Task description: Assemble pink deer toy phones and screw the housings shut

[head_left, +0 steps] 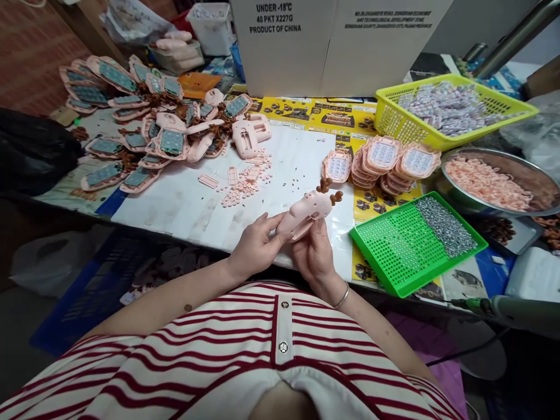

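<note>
Between my two hands, over the table's front edge, I hold a pale pink plastic toy shell with brown antlers at its far right end. My left hand grips the lower left end, thumb and fingers closed on it. From below and the right, my right hand is wrapped round the shell, its thumb along a slot in the side. Past my hands, small pink plastic buttons lie scattered on the white board. Stacks of pink keypad faceplates stand to the right.
Pink shells with circuit boards are heaped at the left. On the right are a green tray of screws, a yellow basket of small packets and a steel bowl of pink rings. A carton stands behind; a power screwdriver lies lower right.
</note>
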A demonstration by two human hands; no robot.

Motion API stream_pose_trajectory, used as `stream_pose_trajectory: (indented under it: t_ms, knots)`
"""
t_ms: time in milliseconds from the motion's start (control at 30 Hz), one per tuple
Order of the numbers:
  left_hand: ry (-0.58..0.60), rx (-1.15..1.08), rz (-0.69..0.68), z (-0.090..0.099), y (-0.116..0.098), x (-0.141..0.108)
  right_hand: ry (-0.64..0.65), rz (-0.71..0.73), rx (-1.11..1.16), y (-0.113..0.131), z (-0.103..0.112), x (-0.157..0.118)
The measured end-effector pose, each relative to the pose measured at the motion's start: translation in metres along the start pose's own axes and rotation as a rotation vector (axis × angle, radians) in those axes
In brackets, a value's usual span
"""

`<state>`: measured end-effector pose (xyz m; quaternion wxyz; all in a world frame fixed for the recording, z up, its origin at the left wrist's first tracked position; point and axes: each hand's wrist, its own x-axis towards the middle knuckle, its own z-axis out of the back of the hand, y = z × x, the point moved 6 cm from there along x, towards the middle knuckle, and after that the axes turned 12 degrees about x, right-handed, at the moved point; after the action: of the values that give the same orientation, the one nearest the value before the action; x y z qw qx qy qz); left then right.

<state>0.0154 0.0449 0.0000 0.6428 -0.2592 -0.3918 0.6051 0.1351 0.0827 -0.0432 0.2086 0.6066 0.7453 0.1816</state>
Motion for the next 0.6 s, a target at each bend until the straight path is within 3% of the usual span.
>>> stream_pose_trajectory:
  t_ms: [133,300,400,500,600]
  knots:
    - [-0.050,-0.081,0.042,0.005,0.003,0.008,0.025,0.075,-0.150,0.007,0.001,0.004]
    - [0.072,-0.731,0.348,0.005,0.024,0.019,0.366,0.147,-0.890,0.013,-0.029,0.001]
    - [0.032,-1.012,0.380,0.011,0.026,0.021,0.483,0.253,-1.167,0.017,-0.044,-0.008]
    - [-0.097,-1.059,0.347,0.019,0.028,0.019,0.540,0.252,-1.330,0.012,-0.045,-0.017]
    - [-0.088,-1.059,0.354,0.014,0.025,0.014,0.564,0.341,-1.368,0.010,-0.043,-0.024]
